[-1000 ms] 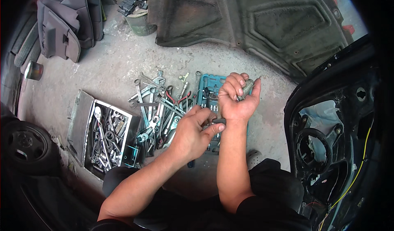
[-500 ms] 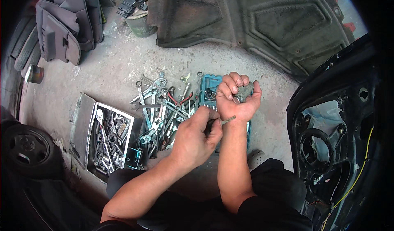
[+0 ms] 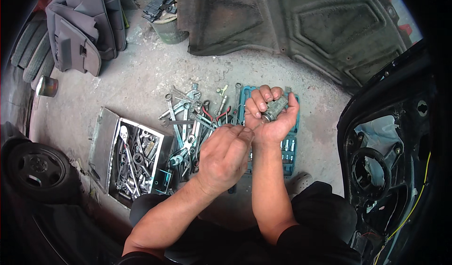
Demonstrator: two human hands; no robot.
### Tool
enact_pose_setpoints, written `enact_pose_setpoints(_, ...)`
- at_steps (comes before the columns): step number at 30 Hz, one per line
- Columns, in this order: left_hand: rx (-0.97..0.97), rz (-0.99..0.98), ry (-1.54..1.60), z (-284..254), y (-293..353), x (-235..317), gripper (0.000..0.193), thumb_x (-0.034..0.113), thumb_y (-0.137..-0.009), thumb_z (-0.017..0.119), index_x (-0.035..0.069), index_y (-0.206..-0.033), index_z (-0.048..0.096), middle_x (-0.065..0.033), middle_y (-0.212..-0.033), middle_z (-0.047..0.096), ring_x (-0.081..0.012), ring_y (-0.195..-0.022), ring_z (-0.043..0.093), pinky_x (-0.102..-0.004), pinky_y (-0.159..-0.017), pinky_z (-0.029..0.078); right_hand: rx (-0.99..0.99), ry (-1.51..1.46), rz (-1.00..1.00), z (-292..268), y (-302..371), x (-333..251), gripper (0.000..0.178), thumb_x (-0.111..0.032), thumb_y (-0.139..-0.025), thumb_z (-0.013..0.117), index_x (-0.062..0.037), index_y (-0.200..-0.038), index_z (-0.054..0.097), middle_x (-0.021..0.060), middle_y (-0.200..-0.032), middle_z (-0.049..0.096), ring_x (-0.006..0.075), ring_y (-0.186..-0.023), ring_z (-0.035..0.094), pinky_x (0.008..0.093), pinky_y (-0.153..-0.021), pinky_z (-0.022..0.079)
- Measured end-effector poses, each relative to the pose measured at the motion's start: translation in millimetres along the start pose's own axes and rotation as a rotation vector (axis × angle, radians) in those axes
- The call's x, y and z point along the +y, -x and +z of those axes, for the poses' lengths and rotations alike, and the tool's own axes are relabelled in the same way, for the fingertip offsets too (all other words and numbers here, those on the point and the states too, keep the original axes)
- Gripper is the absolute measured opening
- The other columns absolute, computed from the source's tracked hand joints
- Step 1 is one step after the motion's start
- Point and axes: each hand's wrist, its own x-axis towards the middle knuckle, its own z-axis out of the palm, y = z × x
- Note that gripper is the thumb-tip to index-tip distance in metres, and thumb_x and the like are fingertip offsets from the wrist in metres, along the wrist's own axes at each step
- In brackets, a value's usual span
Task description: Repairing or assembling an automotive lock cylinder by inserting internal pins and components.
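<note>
My right hand (image 3: 272,116) is turned palm up, its fingers curled round a small grey metal cylinder (image 3: 277,107) with a shiny ringed end, which looks like a lock cylinder. Back upward, my left hand (image 3: 223,156) pinches a thin blade, key-like in shape. Its fingertips are close to the cylinder's ringed end and hide most of the blade. Whether the blade sits inside the cylinder, I cannot tell. Beneath both hands lies an open blue socket case (image 3: 245,95), partly covered by them. Loose wrenches (image 3: 179,124) and red-handled pliers (image 3: 216,115) are piled to its left.
An open metal toolbox (image 3: 162,164) full of sockets and a ratchet stands left of the pile. A black door panel (image 3: 348,138) with a yellow wire rises at the right. A dark moulded liner (image 3: 235,29), a bucket (image 3: 169,32), grey trim panels (image 3: 75,34) and a wheel (image 3: 37,168) lie around.
My left hand has brought the thin blade up to the cylinder's ringed end. The cylinder has tilted in my right palm and shows more of its length. The whole view has shifted slightly.
</note>
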Motion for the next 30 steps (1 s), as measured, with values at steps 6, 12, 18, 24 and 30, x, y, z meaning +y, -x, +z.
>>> enact_pose_setpoints(6,-0.023,0.07,-0.073,-0.9,3.2,-7.0,0.025,-0.013,-0.076,0.079,-0.006,-0.096,0.065,-0.0205,-0.092,0.071,-0.0349,-0.078,0.073,-0.0427,-0.07,0.062,0.127,-0.066,0.046,-5.8,6.0,14.3,0.042,-0.046,-0.104,0.043,-0.0087,-0.087,0.053,0.0058,-0.08,0.051,0.0195,-0.065,0.047,0.0336,-0.052,0.036)
enact_pose_setpoints(12,-0.118,-0.176,-0.072,2.7,9.8,-7.0,0.021,-0.009,-0.083,0.077,-0.003,-0.1,0.065,-0.0187,-0.095,0.072,-0.0318,-0.082,0.073,-0.0391,-0.076,0.061,0.105,0.237,0.101,3.0,13.7,30.2,0.042,-0.049,-0.105,0.038,-0.0122,-0.088,0.045,0.0052,-0.083,0.048,0.023,-0.078,0.049,0.04,-0.079,0.045)
enact_pose_setpoints(18,-0.155,-1.064,0.842,-11.6,-0.5,-10.4,0.018,0.014,-0.101,0.073,-0.002,-0.107,0.067,-0.0037,-0.096,0.07,-0.0108,-0.093,0.065,-0.0296,-0.083,0.054,-0.042,0.287,0.059,9.5,10.0,12.0,0.05,-0.06,-0.108,0.038,-0.0143,-0.089,0.048,0.0023,-0.083,0.049,0.0171,-0.068,0.047,0.0391,-0.08,0.045)
enact_pose_setpoints(24,-0.547,-1.183,0.905,-28.1,-10.5,-24.7,0.031,0.028,-0.103,0.073,-0.003,-0.109,0.072,-0.0027,-0.09,0.069,-0.0084,-0.087,0.059,-0.0264,-0.08,0.048,-0.117,0.513,-0.017,7.3,12.8,17.7,0.065,-0.077,-0.1,0.04,-0.0145,-0.1,0.057,-0.0021,-0.08,0.049,0.0111,-0.058,0.047,0.0344,-0.076,0.045)
enact_pose_setpoints(30,-0.542,-1.318,1.26,-27.2,5.9,-43.3,0.032,0.029,-0.096,0.081,-0.001,-0.105,0.073,-0.0027,-0.086,0.069,-0.0104,-0.075,0.062,-0.0244,-0.07,0.048,-0.156,0.57,0.05,11.8,18.9,21.0,0.063,-0.075,-0.1,0.042,-0.0142,-0.107,0.057,-0.003,-0.069,0.049,0.0124,-0.052,0.047,0.0351,-0.071,0.046)
